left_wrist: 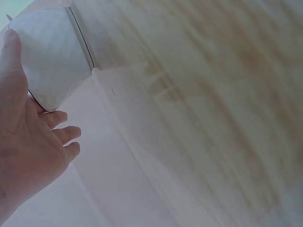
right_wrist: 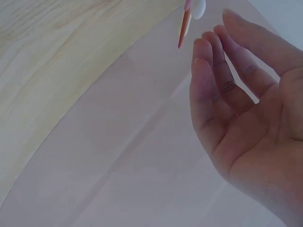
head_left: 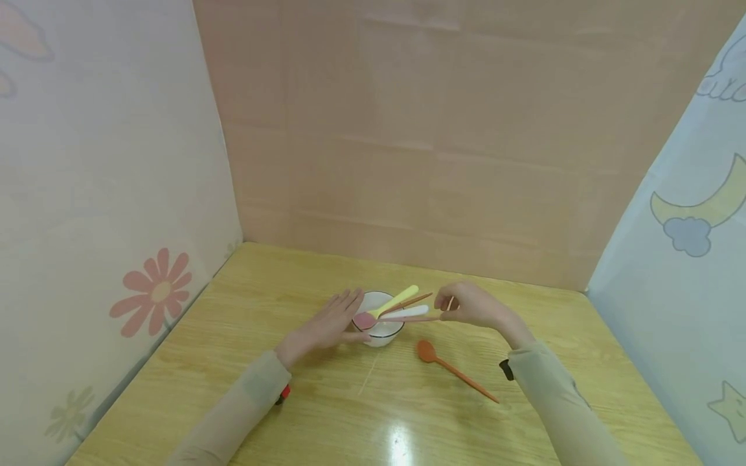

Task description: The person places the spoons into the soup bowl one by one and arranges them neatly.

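A small white bowl point(head_left: 381, 333) stands on the wooden table point(head_left: 326, 414). Several spoons lean in it: a yellow-handled one point(head_left: 399, 299), a white-handled one point(head_left: 408, 312), a pink spoon head point(head_left: 365, 320) and thin brown handles point(head_left: 416, 300). My left hand point(head_left: 329, 320) lies with straight fingers against the bowl's left side; in the left wrist view the thumb point(left_wrist: 12, 45) touches the bowl point(left_wrist: 52, 56). My right hand point(head_left: 469, 305) hovers at the handles' ends, fingers loose. In the right wrist view the fingertips point(right_wrist: 203, 52) sit just below an orange handle end point(right_wrist: 183, 28), with no grip visible.
An orange spoon point(head_left: 451, 369) lies flat on the table to the right of the bowl, in front of my right wrist. Cloth-covered walls close the table in on the left point(head_left: 105, 194), back point(head_left: 437, 129) and right point(head_left: 688, 226).
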The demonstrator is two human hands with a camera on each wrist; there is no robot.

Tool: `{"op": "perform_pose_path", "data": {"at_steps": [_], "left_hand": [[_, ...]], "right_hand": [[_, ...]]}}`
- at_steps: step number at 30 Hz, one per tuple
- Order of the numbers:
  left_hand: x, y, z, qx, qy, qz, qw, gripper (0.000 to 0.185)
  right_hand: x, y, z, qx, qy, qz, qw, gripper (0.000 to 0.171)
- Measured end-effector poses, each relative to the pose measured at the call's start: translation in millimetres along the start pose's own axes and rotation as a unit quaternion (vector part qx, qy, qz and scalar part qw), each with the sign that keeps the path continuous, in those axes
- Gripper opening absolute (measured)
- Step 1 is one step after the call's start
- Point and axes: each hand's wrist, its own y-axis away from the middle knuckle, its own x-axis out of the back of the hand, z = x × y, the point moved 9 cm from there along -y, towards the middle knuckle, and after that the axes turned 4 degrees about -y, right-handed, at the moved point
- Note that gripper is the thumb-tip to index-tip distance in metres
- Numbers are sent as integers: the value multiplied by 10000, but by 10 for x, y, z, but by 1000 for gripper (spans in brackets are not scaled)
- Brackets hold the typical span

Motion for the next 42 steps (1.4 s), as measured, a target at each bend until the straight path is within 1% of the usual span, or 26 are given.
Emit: {"op": "perform_pose_path", "data": {"at_steps": [11, 15, 22, 31, 39, 42], "left_hand": [[3, 1, 18, -71, 8, 21, 10000, 97], [-5, -5, 16, -76, 46, 53, 9999, 97], [-10, -3, 11, -58, 23, 52, 10000, 97], [-14, 3, 10, -33, 35, 10, 10000, 97], [-1, -1, 25, -77, -40, 35, 10000, 96], [10, -4, 27, -103, -71, 56, 9999, 96]], "right_hand": [[-45, 246, 130, -211, -299, 178, 9992, 13], [-100, 331, 169, -256, -474, 245, 9982, 12], [-177, 465, 224, -249, -569, 345, 9975, 13], [-322, 650, 326, -437, -833, 346, 9950, 17], [-440, 823, 375, -199, -1021, 338, 9940, 20], [-493, 883, 427, -244, -1078, 294, 9934, 20]]}}
